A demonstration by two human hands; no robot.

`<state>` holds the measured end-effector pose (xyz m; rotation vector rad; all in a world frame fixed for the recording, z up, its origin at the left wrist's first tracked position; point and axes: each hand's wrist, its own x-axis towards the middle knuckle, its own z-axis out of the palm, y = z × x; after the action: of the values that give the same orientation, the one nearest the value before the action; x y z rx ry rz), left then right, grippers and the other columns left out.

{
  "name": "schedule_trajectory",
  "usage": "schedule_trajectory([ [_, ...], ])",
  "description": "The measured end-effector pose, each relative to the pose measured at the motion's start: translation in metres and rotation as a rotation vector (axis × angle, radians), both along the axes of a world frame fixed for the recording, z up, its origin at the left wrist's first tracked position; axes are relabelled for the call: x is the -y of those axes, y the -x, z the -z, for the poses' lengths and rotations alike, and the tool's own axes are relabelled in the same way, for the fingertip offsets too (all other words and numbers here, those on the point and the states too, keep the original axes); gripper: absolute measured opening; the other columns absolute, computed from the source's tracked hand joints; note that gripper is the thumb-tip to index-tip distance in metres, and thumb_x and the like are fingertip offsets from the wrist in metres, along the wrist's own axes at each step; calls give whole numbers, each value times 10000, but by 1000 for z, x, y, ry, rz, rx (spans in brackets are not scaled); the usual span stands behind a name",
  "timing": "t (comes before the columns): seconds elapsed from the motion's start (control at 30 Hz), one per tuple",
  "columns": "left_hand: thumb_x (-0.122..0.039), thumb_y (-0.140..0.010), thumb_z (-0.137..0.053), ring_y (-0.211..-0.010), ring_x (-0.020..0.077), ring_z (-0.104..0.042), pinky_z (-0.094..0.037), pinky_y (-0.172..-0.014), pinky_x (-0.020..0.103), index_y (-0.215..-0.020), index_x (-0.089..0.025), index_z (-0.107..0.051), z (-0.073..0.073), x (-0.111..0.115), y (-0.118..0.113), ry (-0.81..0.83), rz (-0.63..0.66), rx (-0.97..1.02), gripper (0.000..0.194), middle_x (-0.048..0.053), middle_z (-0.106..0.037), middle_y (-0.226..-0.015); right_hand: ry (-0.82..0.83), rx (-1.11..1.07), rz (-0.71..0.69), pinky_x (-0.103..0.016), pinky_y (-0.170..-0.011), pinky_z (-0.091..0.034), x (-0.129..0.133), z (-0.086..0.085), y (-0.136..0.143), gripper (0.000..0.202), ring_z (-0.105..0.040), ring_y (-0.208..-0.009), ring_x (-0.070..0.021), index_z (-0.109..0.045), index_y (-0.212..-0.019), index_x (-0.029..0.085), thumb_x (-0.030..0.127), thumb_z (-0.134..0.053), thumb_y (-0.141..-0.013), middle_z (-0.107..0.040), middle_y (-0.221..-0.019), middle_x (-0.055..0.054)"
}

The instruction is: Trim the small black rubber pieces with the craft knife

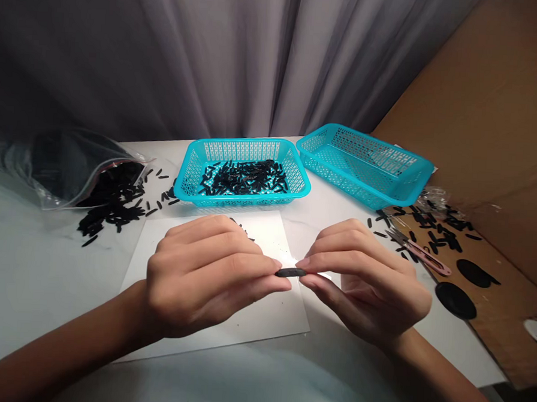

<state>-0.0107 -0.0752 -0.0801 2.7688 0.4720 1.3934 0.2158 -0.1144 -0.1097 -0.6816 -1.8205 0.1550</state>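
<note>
Between my two hands is a small black oblong piece (290, 273) with a slightly rough top, held level above a white sheet (244, 320). My left hand (211, 270) pinches its left end between thumb and fingers. The right end is pinched by my right hand (363, 278), with the other fingers curled. Beyond the hands, a blue perforated basket (245, 201) contains a heap of similar black pieces (247, 177). A few more pieces lie on the sheet, partly hidden behind my left hand.
A second blue basket (363, 197) stands at the back right. On the left, an open clear plastic bag (67, 166) spills black pieces (112, 214). Pink-handled scissors (427, 257), loose black pieces (442, 231) and black discs (456, 301) lie at right. A grey curtain (213, 54) hangs behind.
</note>
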Motion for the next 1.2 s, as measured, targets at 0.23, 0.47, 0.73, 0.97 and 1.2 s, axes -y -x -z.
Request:
schedule_trajectory([
  [0.23, -217, -925, -821, -623, 129, -707, -594, -620, 278, -877, -193, -745, -1, 3, -5, 33, -1, 18, 93, -20, -790, -725, 3, -4, 16, -372, -624, -539, 0, 1, -1, 175, -667, -697, -192, -759, -1048, 223, 123, -778, -906, -743, -811, -29],
  [0.47, -234, -927, -775, -503, 109, -600, -438, -464, 243, -807, -208, -774, 37, -65, 17, 264, -409, 123, 123, -28, -787, -698, 222, 71, 132, -374, -739, -577, -6, 14, -3, 238, -680, -870, -209, -736, -1154, 214, 182, -799, -927, -754, -955, -50],
  [0.73, -250, -933, -767, -898, 221, -692, -514, -714, 304, -1032, -187, -753, 58, -54, 13, 318, -197, -463, 118, 45, -773, -953, 328, 267, 94, -381, -765, -619, -13, 26, -2, 176, -708, -928, -230, -742, -1146, 220, 233, -740, -971, -747, -1043, -86],
  [0.97, -127, -968, -667, -913, 221, -715, -550, -775, 338, -989, -169, -766, 69, -45, 4, 336, -133, -501, 110, 48, -797, -935, 308, 335, 97, -397, -769, -622, -13, 29, -1, 160, -706, -918, -238, -732, -1125, 214, 185, -724, -968, -752, -1020, -92],
  [1.2, -119, -932, -779, -803, 139, -736, -560, -720, 272, -998, -170, -756, 47, -24, -5, 386, 48, -64, 86, 1, -822, -888, 260, 211, 136, -347, -729, -610, -12, 27, 1, 88, -725, -833, -204, -775, -1032, 207, 166, -743, -962, -773, -916, -52],
])
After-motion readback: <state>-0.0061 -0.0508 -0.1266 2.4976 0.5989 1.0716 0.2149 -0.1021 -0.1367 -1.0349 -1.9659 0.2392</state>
